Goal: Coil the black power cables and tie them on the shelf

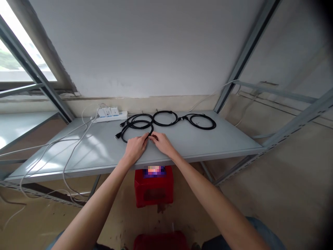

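near black cable coil (152,128) lies flat-ish on the grey shelf (104,158), approx midway btw l & r ends, closer to the front edge than the other coils. l hand (136,148) has thumb + fingers narrow, holding the coil at its front r side. r hand (161,141) is right next to it, fingertips drawn in narrow at a small dark bit; can't tell if it's gripped or what it is.

handling, prob: light, springy, bit stiff, loops apt to spread; smooth jacket may slip some. not fragile exc. maybe the plug. best hold = where loops bunch, at the front r part, not by the plug.

ring is roughly round, so no clear long axis; plane lies along the shelf. its plug (118,135) sticks out l & a little twd the front edge, long axis mostly parallel to that edge. overlapping coil (130,119) sits just behind, twd the back edge.
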### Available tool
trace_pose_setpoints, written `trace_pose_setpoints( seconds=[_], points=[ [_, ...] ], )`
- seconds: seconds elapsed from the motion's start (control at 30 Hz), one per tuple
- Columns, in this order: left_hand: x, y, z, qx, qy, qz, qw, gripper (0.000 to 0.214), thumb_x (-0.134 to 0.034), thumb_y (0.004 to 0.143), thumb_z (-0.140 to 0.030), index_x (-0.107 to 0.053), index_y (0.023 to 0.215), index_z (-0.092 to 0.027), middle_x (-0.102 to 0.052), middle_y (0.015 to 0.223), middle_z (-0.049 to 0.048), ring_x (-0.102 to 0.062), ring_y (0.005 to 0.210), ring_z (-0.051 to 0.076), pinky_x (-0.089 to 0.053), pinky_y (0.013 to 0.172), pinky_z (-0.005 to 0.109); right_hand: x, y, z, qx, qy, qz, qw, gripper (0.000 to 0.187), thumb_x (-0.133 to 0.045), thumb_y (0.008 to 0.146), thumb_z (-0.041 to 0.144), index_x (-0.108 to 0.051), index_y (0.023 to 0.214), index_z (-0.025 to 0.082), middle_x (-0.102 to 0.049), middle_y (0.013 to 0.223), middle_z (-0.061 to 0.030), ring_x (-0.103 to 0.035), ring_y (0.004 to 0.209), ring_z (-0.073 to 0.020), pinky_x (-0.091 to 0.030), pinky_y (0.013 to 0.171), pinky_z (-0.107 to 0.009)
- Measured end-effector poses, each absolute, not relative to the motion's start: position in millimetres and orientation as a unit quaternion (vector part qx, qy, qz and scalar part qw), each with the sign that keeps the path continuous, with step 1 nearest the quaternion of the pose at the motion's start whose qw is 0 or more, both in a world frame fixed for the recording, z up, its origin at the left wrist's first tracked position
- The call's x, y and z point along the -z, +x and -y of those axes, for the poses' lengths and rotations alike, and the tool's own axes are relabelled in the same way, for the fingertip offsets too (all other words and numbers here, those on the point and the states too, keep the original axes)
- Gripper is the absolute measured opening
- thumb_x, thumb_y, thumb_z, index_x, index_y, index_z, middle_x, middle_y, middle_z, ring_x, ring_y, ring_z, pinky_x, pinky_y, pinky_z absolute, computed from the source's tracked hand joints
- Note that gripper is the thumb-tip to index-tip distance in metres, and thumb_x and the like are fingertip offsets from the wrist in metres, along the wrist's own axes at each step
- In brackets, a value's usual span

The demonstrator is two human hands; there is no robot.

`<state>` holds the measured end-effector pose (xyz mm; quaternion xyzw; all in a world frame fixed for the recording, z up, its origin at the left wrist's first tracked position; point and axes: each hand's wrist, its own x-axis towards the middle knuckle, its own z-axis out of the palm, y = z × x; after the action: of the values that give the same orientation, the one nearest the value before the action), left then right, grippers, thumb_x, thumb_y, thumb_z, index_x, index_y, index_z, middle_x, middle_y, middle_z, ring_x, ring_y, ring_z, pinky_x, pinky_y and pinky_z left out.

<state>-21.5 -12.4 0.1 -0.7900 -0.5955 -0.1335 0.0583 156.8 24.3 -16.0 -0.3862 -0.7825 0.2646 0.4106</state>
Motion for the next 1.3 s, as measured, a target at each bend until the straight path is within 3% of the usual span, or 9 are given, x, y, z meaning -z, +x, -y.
trace_pose_setpoints(
  seconds=[0.17,0.37,0.63,0.83,0.93,1.07,1.3],
  points=[
    [-1,-21,13,0.131,-0.788,0.6,0.051,0.048,-0.032,0.109,-0.037,-0.054,0.15,-0.025,-0.079,0.113,0.013,-0.075,0.1,0.029,-0.047,0.077,0.032,14,158,-21,-0.227,-0.409,0.787,0.403,0.034,-0.055,0.104,0.04,-0.064,0.076,0.022,-0.067,0.072,-0.0009,-0.058,0.068,-0.0171,-0.04,0.07,-0.027],
    [-2,-20,14,0.126,-0.799,0.587,0.042,0.042,-0.034,0.109,-0.036,-0.059,0.14,-0.026,-0.079,0.111,0.0126,-0.075,0.099,0.029,-0.047,0.076,0.033,14,158,-23,-0.266,-0.397,0.779,0.407,0.044,-0.05,0.106,0.042,-0.06,0.069,0.021,-0.067,0.068,-0.0011,-0.06,0.067,-0.0158,-0.042,0.072,-0.027],
    [-2,-21,13,0.137,-0.797,0.587,0.037,0.035,-0.038,0.108,-0.041,-0.063,0.125,-0.024,-0.079,0.101,0.0116,-0.074,0.095,0.029,-0.045,0.074,0.032,18,157,-29,-0.33,-0.372,0.754,0.429,0.043,-0.052,0.103,0.05,-0.058,0.072,0.021,-0.064,0.067,0.0002,-0.06,0.066,-0.0155,-0.044,0.071,-0.027],
    [-3,-21,15,0.143,-0.79,0.595,0.041,0.035,-0.036,0.109,-0.042,-0.065,0.118,-0.024,-0.079,0.101,0.0112,-0.074,0.093,0.029,-0.043,0.072,0.032,16,157,-25,-0.309,-0.385,0.764,0.416,0.041,-0.051,0.103,0.051,-0.059,0.076,0.021,-0.063,0.065,0.0015,-0.057,0.064,-0.0153,-0.043,0.068,-0.027],
    [-5,-20,15,0.14,-0.786,0.6,0.041,0.036,-0.036,0.109,-0.043,-0.065,0.118,-0.023,-0.078,0.098,0.0111,-0.074,0.093,0.029,-0.043,0.072,0.032,13,157,-20,-0.283,-0.392,0.768,0.421,0.035,-0.053,0.102,0.047,-0.058,0.078,0.022,-0.064,0.07,0.001,-0.057,0.067,-0.016,-0.042,0.067,-0.027],
    [-6,-20,15,0.132,-0.787,0.602,0.043,0.036,-0.037,0.108,-0.043,-0.066,0.119,-0.024,-0.079,0.1,0.012,-0.073,0.095,0.029,-0.043,0.073,0.032,13,156,-20,-0.269,-0.378,0.762,0.452,0.015,-0.062,0.095,0.037,-0.058,0.096,0.023,-0.067,0.083,0.0008,-0.059,0.071,-0.0163,-0.045,0.07,-0.027],
    [-4,-20,14,0.122,-0.785,0.605,0.046,0.041,-0.036,0.108,-0.045,-0.067,0.124,-0.023,-0.079,0.104,0.0134,-0.074,0.097,0.03,-0.045,0.077,0.032,16,156,-19,-0.22,-0.378,0.788,0.434,0.012,-0.056,0.094,0.019,-0.061,0.104,0.024,-0.069,0.099,-0.0025,-0.064,0.084,-0.0183,-0.048,0.079,-0.028]
  ],
)
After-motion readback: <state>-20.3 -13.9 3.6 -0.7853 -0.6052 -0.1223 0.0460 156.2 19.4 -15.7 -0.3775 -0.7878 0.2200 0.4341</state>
